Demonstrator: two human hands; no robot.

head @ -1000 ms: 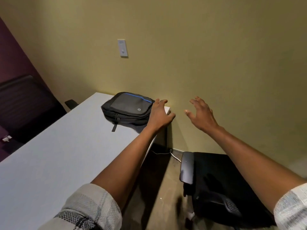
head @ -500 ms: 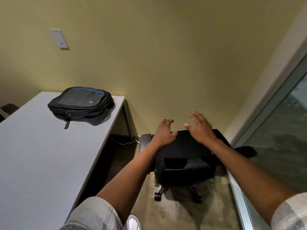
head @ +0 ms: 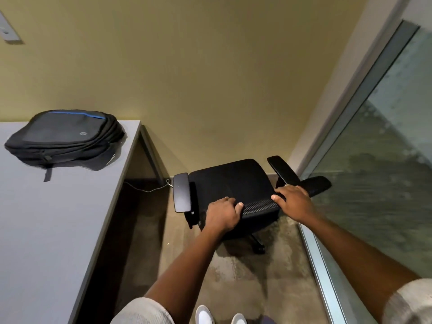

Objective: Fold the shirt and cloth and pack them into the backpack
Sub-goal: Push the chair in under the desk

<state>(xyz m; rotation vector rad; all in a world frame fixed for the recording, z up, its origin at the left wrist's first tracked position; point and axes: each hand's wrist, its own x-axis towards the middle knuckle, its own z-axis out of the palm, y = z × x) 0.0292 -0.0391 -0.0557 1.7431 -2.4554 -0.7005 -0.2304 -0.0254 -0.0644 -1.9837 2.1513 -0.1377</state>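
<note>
A black backpack (head: 65,139) with a blue trim line lies flat and zipped at the far right corner of the grey table (head: 35,230). No shirt or cloth is in view. My left hand (head: 222,213) and my right hand (head: 293,202) both grip the top edge of the mesh backrest of a black office chair (head: 229,181), fingers curled over it. The chair stands on the floor to the right of the table, well apart from the backpack.
The chair has two armrests (head: 181,192) and sits close to the yellow wall. A glass partition (head: 374,183) runs along the right. A thin cable (head: 149,189) lies on the floor under the table end. My white shoes (head: 204,314) show at the bottom.
My view swung right from the table to the chair. Both hands dropped from near the backpack and the wall down onto the chair's backrest and took hold of it.
</note>
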